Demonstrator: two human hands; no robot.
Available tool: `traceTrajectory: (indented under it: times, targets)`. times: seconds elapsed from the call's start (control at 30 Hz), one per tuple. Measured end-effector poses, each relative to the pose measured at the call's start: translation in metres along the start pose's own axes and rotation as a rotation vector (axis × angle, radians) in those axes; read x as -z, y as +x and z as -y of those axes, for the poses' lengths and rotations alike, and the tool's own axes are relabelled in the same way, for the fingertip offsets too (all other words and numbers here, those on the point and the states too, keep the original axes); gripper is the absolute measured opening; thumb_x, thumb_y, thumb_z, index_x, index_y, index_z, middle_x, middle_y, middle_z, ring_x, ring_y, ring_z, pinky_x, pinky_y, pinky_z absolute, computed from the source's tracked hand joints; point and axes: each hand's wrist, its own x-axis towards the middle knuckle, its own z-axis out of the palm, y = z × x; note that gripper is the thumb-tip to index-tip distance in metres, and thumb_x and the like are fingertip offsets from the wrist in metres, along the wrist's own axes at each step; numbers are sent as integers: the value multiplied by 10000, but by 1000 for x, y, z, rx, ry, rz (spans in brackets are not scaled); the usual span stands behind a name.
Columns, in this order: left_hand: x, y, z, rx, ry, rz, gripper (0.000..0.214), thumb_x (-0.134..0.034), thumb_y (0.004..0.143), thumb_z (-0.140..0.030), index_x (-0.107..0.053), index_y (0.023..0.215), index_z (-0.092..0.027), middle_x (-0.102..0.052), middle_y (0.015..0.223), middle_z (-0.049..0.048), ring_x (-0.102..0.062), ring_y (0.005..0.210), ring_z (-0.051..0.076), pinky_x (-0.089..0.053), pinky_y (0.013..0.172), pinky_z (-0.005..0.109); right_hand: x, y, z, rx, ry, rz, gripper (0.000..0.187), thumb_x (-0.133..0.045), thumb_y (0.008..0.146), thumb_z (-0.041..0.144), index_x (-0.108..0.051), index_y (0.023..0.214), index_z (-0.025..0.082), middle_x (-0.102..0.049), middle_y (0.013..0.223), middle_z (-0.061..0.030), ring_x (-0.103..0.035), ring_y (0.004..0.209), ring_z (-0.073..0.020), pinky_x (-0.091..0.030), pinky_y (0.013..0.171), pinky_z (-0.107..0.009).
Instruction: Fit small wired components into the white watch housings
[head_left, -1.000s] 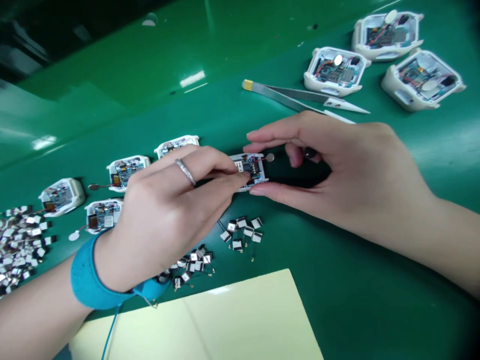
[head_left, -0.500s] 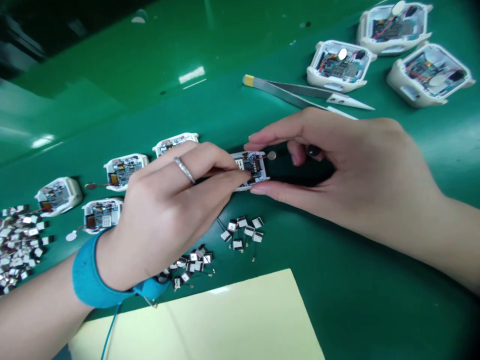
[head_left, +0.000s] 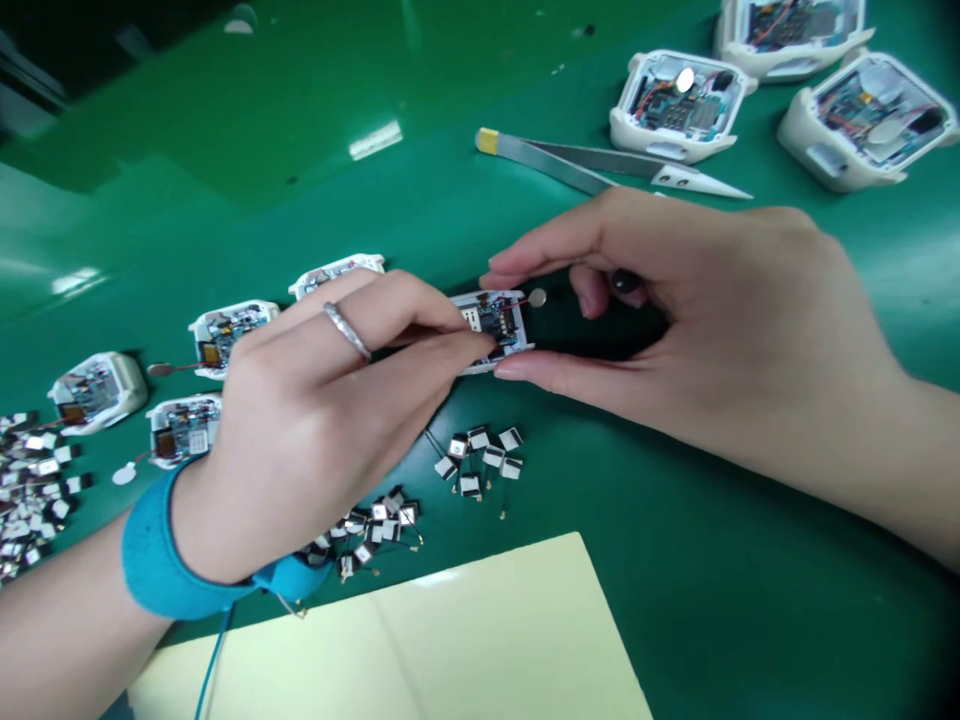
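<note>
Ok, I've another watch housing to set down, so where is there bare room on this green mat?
Bare green mat lies below your right hand, beside the cream sheet, and left of the tweezers above the housings. It's crowded far left, around the small foil-topped parts.

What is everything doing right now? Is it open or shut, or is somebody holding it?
Left hand: fingertips pressed on the case's circuit board.
Right hand: gripping the case by its edges.
Case: open, board showing, held up by both hands.
Disc: on a red wire, sticking out past the case.
Tweezers: lying on the mat, arms apart.
Other cases: open, lying on the mat.
Strap: fastened around the left wrist.
</note>
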Motion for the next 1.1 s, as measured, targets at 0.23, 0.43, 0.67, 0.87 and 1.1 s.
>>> traceTrajectory:
  times: [0.23,0.43,0.67,0.87,1.1]
  targets:
    - [1,0,-4,-3,65,10,166,-479,814,-208,-638,811,-162,-616,841,-4,-555,760,103,-439,677,254,0,0,-3,76,29,-24,270,-626,703,279,-551,935,164,-591,863,56,-562,768,-76,-454,634,-185]
    - [-1,1,-1,-43,42,2,141,-508,802,-185,-642,795,-142,-621,830,19,-551,745,114,-429,657,252,-1,0,-3,58,43,-22,288,-650,682,284,-543,934,196,-593,880,62,-570,776,-95,-470,644,-208]
    - [-2,0,3,-81,31,-2,104,-529,795,-174,-630,788,-150,-617,817,12,-550,730,116,-442,641,253,-2,0,-7,34,225,5,290,-581,752,296,-481,1012,211,-574,940,35,-546,808,-90,-474,668,-208]
    - [-3,0,7,-133,-14,-29,91,-550,778,-149,-629,821,-138,-619,817,42,-564,757,152,-477,656,282,4,-3,-13,-26,261,-9,246,-277,898,182,-495,1012,179,-528,1033,-18,-500,903,-86,-444,754,-252]
    - [-5,-3,11,-149,-8,2,120,-493,809,-144,-603,858,-147,-597,841,35,-536,749,149,-455,642,267,13,-6,-4,40,182,-205,217,-518,805,167,-591,1008,140,-550,784,-36,-514,723,-96,-430,628,-254]
